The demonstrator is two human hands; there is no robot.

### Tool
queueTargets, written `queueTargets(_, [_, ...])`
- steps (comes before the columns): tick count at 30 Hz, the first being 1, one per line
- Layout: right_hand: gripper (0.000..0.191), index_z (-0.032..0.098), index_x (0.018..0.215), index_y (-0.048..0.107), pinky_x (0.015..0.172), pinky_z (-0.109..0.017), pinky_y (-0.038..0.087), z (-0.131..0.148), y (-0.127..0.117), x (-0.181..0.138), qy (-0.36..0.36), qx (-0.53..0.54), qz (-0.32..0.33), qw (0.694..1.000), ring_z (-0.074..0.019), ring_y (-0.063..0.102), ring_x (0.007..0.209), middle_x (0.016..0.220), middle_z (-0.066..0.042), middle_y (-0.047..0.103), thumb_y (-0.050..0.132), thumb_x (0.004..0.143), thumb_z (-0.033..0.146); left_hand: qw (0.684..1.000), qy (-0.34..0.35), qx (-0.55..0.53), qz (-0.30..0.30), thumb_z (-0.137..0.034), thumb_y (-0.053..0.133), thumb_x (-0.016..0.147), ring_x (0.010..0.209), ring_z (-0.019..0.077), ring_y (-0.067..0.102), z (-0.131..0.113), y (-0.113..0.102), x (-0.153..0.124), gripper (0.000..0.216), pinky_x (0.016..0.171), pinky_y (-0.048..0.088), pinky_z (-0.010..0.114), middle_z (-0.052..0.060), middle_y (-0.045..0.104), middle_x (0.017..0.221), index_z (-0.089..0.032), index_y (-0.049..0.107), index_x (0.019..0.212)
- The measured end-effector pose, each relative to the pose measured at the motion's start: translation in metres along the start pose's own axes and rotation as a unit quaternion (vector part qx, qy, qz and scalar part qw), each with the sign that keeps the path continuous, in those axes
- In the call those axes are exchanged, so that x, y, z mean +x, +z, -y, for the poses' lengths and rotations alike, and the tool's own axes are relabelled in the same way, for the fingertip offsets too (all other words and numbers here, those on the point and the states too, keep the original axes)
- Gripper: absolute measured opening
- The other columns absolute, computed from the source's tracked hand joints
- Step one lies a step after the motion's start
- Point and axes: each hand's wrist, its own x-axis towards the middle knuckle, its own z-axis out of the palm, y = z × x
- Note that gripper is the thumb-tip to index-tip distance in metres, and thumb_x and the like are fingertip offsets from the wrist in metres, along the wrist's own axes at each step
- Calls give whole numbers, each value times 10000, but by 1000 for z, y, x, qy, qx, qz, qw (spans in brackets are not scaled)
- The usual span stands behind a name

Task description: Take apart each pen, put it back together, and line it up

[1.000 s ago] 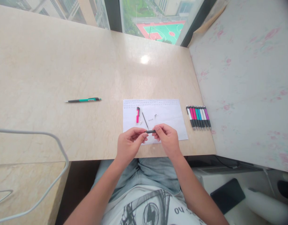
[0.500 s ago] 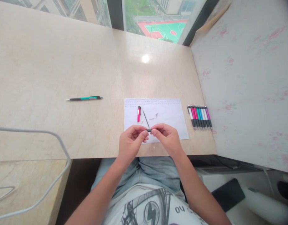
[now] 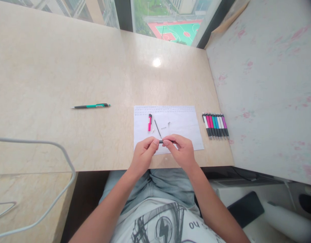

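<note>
Hands drawn closer together, both pinching apparently a black tube, glossy pale tabletop, window beyond.

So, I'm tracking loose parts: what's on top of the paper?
A pink pen barrel, dark refill, apparent spring, tiny white piece and tiny metal piece. The left hand and right hand block part of the paper; anything beneath is hidden.

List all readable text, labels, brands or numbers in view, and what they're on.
"no": white T-shirt, orientation unclear; adjoining letters distorted by folds, unreadable.
Sheet of paper: rows of small marks along its top, too small to read.
Teal-and-black pen: pale label, too small to read.
Pink pen barrel, row of pens, black pen part: nothing legible.
</note>
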Motion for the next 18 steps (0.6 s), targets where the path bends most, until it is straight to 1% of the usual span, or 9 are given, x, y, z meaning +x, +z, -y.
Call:
queueTargets(2, [142,232,904,723,730,-337,552,1,-2,2,-30,-37,13,999,-195,676,774,873,-52,740,632,895,342,999,-18,-40,0,-495,488,923,523,126,319,1,1,1,445,509,277,268,-39,350,549,-206,422,592])
queueTargets(4, [130,235,937,721,736,-332,548,2,-4,3,-54,-56,24,997,-187,662,774,886,-48,734,640,889,325,998,-22,-51,3,-494,501,917,525,123,306,2,0,2,452,513,271,270,-41,335,548,-205,406,582])
queueTargets(6, [122,236,930,726,733,-327,545,2,-5,3,-70,-64,33,995,-179,653,751,861,-42,731,648,888,319,999,-19,-48,13,-486,513,916,531,120,300,2,0,2,454,521,268,271,-41,332,554,-203,400,579])
queueTargets(8, [117,232,894,735,709,-316,544,4,-5,3,-66,-59,29,996,-175,656,727,830,-39,737,665,879,324,999,-13,-46,19,-477,512,922,537,118,291,1,0,2,450,525,261,272,-41,333,563,-201,400,584])
queueTargets(10, [124,219,861,740,656,-296,541,6,-4,3,-40,-33,19,998,-169,659,686,787,-37,738,684,863,331,999,-1,-48,13,-468,504,933,541,116,288,2,1,0,444,527,258,273,-42,332,568,-200,404,593])
queueTargets(13, [167,196,821,730,536,-256,504,10,-1,1,32,41,17,998,-137,615,551,648,-12,692,687,858,353,999,22,-36,1,-451,490,947,545,115,305,2,3,-3,434,530,261,273,-41,342,571,-195,416,604])
queueTargets(16, [298,187,711,679,443,-224,426,13,0,1,116,121,12,986,-99,516,436,522,21,606,650,884,428,998,61,16,1,-422,482,955,548,115,320,-1,3,-7,426,531,256,276,-38,347,571,-191,422,602])
queueTargets(18, [351,186,676,646,419,-213,389,13,1,0,164,171,14,971,-85,477,417,509,27,590,642,885,468,993,102,59,1,-388,487,954,548,114,327,-3,2,-8,407,536,256,277,-37,353,573,-188,429,604])
